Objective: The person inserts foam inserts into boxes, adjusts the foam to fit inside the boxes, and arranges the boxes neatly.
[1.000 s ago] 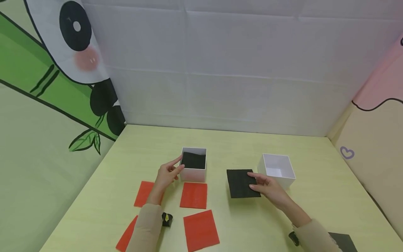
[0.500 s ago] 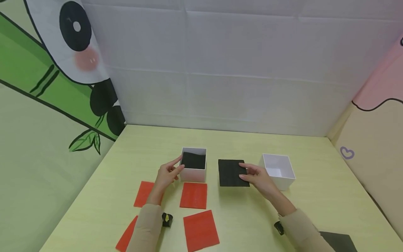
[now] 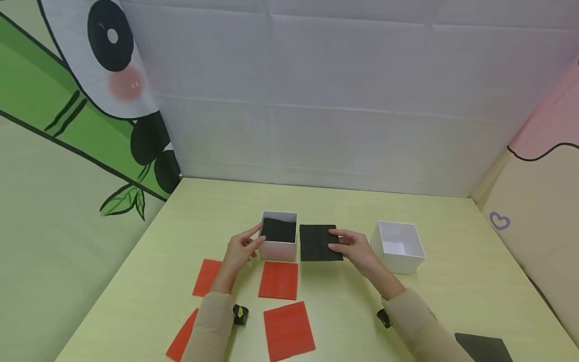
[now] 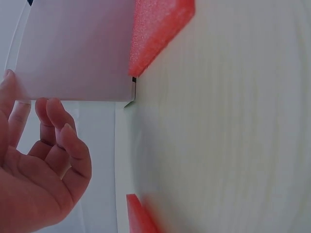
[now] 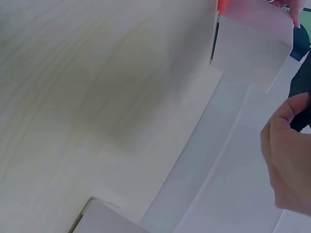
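Note:
A white box (image 3: 278,251) stands at the middle of the table with a black foam sheet (image 3: 279,230) inside. My left hand (image 3: 238,254) grips its left front corner between thumb and index finger; the other fingers curl beside the wall in the left wrist view. Just right of this box, my right hand (image 3: 359,250) pinches the right edge of another square black foam sheet (image 3: 318,243), held above the table. In the right wrist view only a dark part of the held sheet (image 5: 300,114) shows.
A second white box (image 3: 400,256) stands to the right, nothing seen inside. Several red foam squares, one of them a front square (image 3: 289,329), lie around the left forearm. Another black sheet (image 3: 484,347) lies at the lower right. A pale wall (image 3: 316,100) rises behind the table.
My right hand has carried the black foam sheet left and slightly farther from me, up beside the middle box. The left hand has stayed at the box.

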Demonstrator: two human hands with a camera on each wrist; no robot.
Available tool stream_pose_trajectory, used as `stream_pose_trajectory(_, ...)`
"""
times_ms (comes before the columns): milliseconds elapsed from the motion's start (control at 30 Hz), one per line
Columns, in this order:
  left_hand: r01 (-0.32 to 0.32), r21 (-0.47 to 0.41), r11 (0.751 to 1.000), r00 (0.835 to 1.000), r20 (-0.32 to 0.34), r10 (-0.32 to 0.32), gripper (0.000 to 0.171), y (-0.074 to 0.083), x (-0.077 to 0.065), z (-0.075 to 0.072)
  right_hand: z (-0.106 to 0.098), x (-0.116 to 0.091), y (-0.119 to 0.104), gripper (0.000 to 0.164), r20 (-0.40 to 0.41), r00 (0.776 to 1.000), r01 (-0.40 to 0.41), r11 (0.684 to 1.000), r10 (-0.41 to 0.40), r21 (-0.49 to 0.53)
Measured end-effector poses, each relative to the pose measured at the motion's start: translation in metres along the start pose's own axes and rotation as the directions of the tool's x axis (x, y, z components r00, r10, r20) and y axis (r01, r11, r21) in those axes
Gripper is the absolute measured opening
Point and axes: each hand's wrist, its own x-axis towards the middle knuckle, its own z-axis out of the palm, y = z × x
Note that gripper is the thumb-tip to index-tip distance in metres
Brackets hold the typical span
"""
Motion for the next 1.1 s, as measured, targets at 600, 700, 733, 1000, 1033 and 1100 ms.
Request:
stream_pose_trajectory(600, -0.017, 0.013, 1.000, 1.000, -0.010, 0.017, 0.048, -0.004, 0.001, 0.001, 0.041, 0.025, -0.013, 0.039, -0.020, 0.998, 0.057, 0.998, -0.056, 0.030)
stream_pose_trajectory(700, -0.018, 0.021, 1.000, 1.000, -0.012, 0.019, 0.047, -0.003, 0.001, 0.001, 0.047, 0.029, -0.016, 0.038, -0.034, 0.998, 0.053, 0.998, -0.052, 0.019)
stream_pose_trajectory(733, -0.019, 0.020, 1.000, 1.000, -0.011, 0.020, 0.047, -0.003, 0.001, 0.001, 0.048, 0.030, -0.016, 0.038, -0.038, 0.998, 0.054, 0.998, -0.053, 0.011)
stream_pose_trajectory(1000, -0.005, 0.020, 1.000, 1.000, -0.009, 0.005, 0.048, -0.004, 0.003, 0.000, 0.060, 0.044, -0.027, 0.037, -0.059, 0.996, 0.060, 0.996, -0.064, -0.059)
stream_pose_trajectory(1033, -0.002, 0.021, 1.000, 1.000, -0.010, 0.002, 0.048, -0.004, 0.003, 0.000, 0.061, 0.045, -0.029, 0.037, -0.064, 0.996, 0.061, 0.996, -0.065, -0.071)
stream_pose_trajectory(1100, 0.002, 0.022, 1.000, 1.000, -0.013, -0.002, 0.048, -0.004, 0.004, 0.000, 0.064, 0.049, -0.033, 0.037, -0.074, 0.995, 0.057, 0.994, -0.064, -0.092)
